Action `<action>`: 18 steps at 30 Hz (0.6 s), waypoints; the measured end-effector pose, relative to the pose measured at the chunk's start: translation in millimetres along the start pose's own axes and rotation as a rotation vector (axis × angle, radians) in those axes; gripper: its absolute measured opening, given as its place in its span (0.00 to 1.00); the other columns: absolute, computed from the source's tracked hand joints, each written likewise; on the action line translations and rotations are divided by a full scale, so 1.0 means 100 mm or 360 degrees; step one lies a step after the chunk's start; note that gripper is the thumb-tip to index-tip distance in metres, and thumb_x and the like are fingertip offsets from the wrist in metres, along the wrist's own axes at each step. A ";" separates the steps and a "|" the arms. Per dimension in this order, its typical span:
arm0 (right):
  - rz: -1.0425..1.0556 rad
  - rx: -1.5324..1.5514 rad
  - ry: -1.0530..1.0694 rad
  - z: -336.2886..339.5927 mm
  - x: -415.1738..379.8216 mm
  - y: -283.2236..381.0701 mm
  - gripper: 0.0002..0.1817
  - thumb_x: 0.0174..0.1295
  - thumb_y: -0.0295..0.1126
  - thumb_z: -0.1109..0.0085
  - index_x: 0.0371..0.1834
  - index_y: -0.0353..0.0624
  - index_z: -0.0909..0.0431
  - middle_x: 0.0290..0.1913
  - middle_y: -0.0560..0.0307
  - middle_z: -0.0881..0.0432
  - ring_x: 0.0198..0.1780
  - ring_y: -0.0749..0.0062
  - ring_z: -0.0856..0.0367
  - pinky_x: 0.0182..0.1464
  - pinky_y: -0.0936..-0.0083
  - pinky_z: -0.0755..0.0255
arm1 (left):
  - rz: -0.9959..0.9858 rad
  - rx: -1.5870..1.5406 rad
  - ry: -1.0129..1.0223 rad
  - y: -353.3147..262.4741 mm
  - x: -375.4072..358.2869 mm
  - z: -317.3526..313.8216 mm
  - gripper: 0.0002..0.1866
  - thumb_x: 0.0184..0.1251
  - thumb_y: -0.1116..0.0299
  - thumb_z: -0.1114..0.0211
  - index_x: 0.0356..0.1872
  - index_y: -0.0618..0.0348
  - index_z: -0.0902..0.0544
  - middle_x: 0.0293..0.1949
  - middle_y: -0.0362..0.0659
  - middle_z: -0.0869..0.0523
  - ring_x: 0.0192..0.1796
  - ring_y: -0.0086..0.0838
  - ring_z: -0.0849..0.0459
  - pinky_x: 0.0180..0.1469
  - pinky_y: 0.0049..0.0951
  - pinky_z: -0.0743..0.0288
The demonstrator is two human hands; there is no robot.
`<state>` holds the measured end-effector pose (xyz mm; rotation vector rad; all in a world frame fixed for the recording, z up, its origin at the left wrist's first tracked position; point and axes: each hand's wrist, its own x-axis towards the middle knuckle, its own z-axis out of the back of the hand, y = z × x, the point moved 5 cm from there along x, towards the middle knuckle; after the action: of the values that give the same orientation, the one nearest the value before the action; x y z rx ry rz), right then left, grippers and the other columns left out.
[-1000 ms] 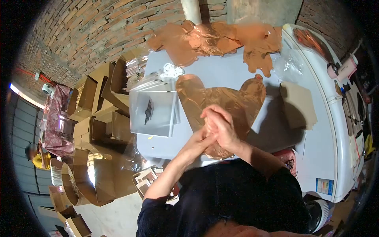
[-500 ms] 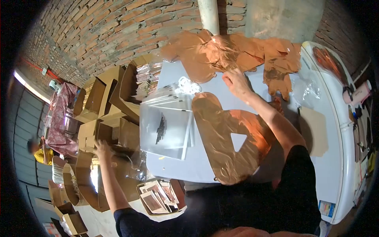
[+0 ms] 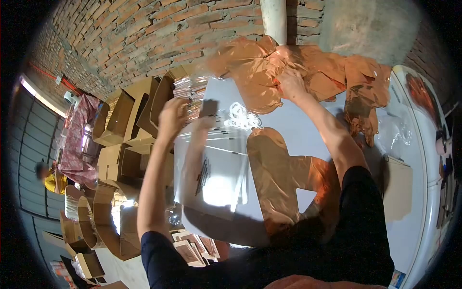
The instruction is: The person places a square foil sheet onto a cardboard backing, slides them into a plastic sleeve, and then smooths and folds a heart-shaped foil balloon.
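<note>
My right hand (image 3: pixel 290 84) reaches to the back of the table, its fingers bent onto the pile of copper-coloured foil balloons (image 3: pixel 317 79) and gripping the foil. In front of me lies one flat foil balloon (image 3: pixel 272 180) with a triangular hole, partly in my shadow. My left hand (image 3: pixel 174 115) is raised at the left table edge, by the box of thin packets (image 3: pixel 190 91). Its fingers are curled closed; what they hold, if anything, is hidden. Under that forearm lie clear plastic bags (image 3: pixel 226 168) with black print. A bundle of white ribbon (image 3: pixel 242 117) rests above them.
Cardboard boxes (image 3: pixel 113 161) crowd the left side. Flat brown cards (image 3: pixel 192 250) sit in a box near my left elbow. A beige card stack (image 3: pixel 398 188) and crumpled clear plastic (image 3: pixel 393 127) lie at the right. A person in yellow (image 3: pixel 55 182) is far left.
My left hand has moved from the lower cardboard boxes up and right to the packets. My right hand has moved further onto the foil pile. The view has shifted slightly.
</note>
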<state>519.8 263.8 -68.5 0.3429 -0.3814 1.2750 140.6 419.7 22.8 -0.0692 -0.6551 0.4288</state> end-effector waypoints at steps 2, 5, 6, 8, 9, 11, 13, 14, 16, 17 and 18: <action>0.0156 -0.0046 -0.0131 0.03 0.01 0.05 0.12 0.56 0.37 0.33 0.43 0.49 0.14 0.43 0.58 0.14 0.58 0.61 0.22 0.64 0.60 0.36 | -0.0098 -0.0345 0.0267 -0.37 0.25 -0.54 0.19 0.64 0.77 0.33 0.57 0.58 0.17 0.58 0.52 0.15 0.61 0.47 0.17 0.64 0.38 0.24; 0.0294 -0.0094 -0.0255 0.01 0.01 0.08 0.07 0.56 0.33 0.36 0.37 0.48 0.14 0.38 0.58 0.14 0.54 0.61 0.21 0.62 0.62 0.34 | -0.0278 -0.0559 0.0479 -1.15 0.42 -0.98 0.19 0.69 0.64 0.33 0.58 0.59 0.17 0.61 0.54 0.17 0.63 0.48 0.19 0.67 0.43 0.26; 0.0280 -0.0116 -0.0181 0.06 0.02 0.11 0.07 0.56 0.32 0.37 0.37 0.48 0.14 0.38 0.58 0.14 0.55 0.61 0.21 0.61 0.62 0.33 | -0.0363 -0.0482 0.0464 -1.28 0.42 -1.18 0.21 0.69 0.60 0.33 0.59 0.58 0.18 0.62 0.55 0.18 0.65 0.49 0.21 0.68 0.43 0.28; 0.0291 -0.0207 -0.0122 0.18 0.07 0.19 0.07 0.56 0.30 0.39 0.36 0.46 0.14 0.38 0.57 0.14 0.55 0.60 0.21 0.60 0.62 0.32 | -0.0429 -0.0366 0.0419 -1.36 0.38 -1.58 0.24 0.69 0.54 0.33 0.61 0.57 0.18 0.65 0.56 0.20 0.68 0.50 0.23 0.70 0.44 0.31; 0.0311 -0.0277 -0.0137 0.25 0.06 0.23 0.07 0.56 0.30 0.39 0.36 0.46 0.14 0.39 0.56 0.14 0.55 0.60 0.21 0.60 0.61 0.31 | -0.0416 -0.0327 0.0393 -1.40 0.33 -1.70 0.26 0.69 0.53 0.33 0.62 0.57 0.18 0.65 0.57 0.21 0.69 0.51 0.24 0.71 0.45 0.31; 0.0296 -0.0354 -0.0047 0.24 0.13 0.22 0.07 0.57 0.29 0.41 0.34 0.45 0.14 0.39 0.54 0.14 0.57 0.58 0.22 0.58 0.59 0.28 | -0.0388 -0.0291 0.0363 -1.44 0.30 -1.75 0.28 0.68 0.50 0.32 0.63 0.56 0.18 0.67 0.57 0.22 0.71 0.51 0.26 0.72 0.45 0.32; 0.0233 -0.0370 0.0165 0.22 0.27 0.17 0.07 0.58 0.27 0.42 0.32 0.45 0.13 0.39 0.53 0.14 0.60 0.56 0.23 0.56 0.56 0.26 | -0.0355 -0.0296 0.0355 -1.46 0.29 -1.74 0.29 0.68 0.48 0.32 0.63 0.55 0.19 0.68 0.57 0.23 0.72 0.52 0.27 0.72 0.45 0.32; 0.0203 -0.0393 0.0177 0.26 0.37 0.14 0.07 0.58 0.29 0.42 0.32 0.45 0.13 0.39 0.52 0.14 0.58 0.55 0.22 0.53 0.55 0.25 | -0.0348 -0.0297 0.0352 -1.45 0.28 -1.75 0.29 0.68 0.48 0.32 0.63 0.55 0.18 0.68 0.57 0.23 0.72 0.51 0.28 0.73 0.44 0.33; 0.0076 -0.0390 0.0262 0.56 0.71 0.15 0.10 0.60 0.33 0.43 0.33 0.44 0.13 0.38 0.48 0.13 0.53 0.53 0.18 0.49 0.54 0.23 | -0.0335 -0.0312 0.0346 -1.42 0.26 -1.78 0.29 0.68 0.48 0.32 0.63 0.55 0.18 0.67 0.57 0.22 0.73 0.51 0.28 0.73 0.44 0.34; -0.0020 -0.0371 0.0339 0.68 0.92 0.14 0.11 0.61 0.35 0.44 0.36 0.44 0.13 0.37 0.46 0.13 0.50 0.51 0.16 0.47 0.54 0.21 | -0.0327 -0.0322 0.0347 -1.41 0.26 -1.79 0.29 0.68 0.48 0.32 0.63 0.55 0.18 0.67 0.57 0.22 0.73 0.50 0.29 0.74 0.44 0.34; -0.0185 -0.0085 0.0237 0.75 1.27 -0.06 0.11 0.62 0.37 0.41 0.33 0.43 0.13 0.39 0.45 0.12 0.46 0.51 0.14 0.46 0.54 0.21 | -0.0315 -0.0302 0.0344 -1.42 0.28 -1.77 0.29 0.68 0.47 0.32 0.63 0.55 0.18 0.67 0.56 0.22 0.73 0.50 0.28 0.74 0.44 0.35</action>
<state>550.6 336.8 55.7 0.2202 -0.2642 1.1666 319.0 314.4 -74.4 -0.2257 -0.4825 0.1643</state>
